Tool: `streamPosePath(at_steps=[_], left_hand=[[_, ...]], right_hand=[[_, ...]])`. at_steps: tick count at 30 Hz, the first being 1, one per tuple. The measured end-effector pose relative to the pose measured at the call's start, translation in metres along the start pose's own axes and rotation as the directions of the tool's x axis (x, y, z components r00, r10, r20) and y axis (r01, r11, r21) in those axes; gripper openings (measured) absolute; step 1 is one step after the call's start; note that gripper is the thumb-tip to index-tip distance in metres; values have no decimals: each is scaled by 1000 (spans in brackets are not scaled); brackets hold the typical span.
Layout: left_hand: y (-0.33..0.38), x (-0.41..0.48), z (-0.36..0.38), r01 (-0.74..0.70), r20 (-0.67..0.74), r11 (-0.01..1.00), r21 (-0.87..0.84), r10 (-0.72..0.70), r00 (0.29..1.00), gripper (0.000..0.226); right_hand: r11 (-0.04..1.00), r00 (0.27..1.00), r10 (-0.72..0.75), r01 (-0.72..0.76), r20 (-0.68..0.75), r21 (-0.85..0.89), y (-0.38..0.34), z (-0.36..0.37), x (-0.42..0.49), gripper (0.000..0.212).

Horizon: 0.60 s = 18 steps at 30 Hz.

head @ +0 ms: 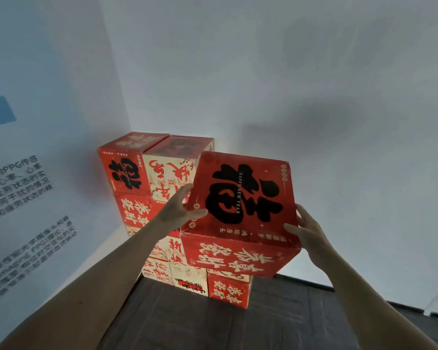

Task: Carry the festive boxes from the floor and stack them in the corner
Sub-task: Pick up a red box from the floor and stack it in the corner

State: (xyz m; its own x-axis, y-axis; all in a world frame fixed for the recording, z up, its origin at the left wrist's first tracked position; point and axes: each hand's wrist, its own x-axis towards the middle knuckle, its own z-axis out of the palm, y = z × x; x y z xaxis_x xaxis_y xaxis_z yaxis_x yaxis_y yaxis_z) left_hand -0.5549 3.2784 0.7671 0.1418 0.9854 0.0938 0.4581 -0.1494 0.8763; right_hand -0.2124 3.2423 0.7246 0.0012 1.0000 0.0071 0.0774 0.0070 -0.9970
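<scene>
A red festive box with a large black character and "HAPPY NEW YEAR" on its top is held in the air between my two hands. My left hand grips its left side, thumb on the top edge. My right hand grips its right side with the thumb on top. Behind and below it, in the corner of the room, stands a stack of red and cream festive boxes, several layers high. The carried box hides the right part of the stack.
A wall with blue shapes and dark printed text runs along the left. A plain white wall runs along the right. Dark wood floor lies in front of the stack.
</scene>
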Motion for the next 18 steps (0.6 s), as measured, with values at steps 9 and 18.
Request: streamPosePath(at_steps=[9, 18], left_hand=[[-41, 215, -15, -170, 196, 974, 151, 138, 971, 106], [-79, 356, -33, -176, 373, 906, 384, 22, 928, 123]], right_hand=[[999, 992, -9, 4, -124, -40, 4, 16, 197, 37], [998, 971, 56, -59, -233, -6, 32, 43, 317, 32]])
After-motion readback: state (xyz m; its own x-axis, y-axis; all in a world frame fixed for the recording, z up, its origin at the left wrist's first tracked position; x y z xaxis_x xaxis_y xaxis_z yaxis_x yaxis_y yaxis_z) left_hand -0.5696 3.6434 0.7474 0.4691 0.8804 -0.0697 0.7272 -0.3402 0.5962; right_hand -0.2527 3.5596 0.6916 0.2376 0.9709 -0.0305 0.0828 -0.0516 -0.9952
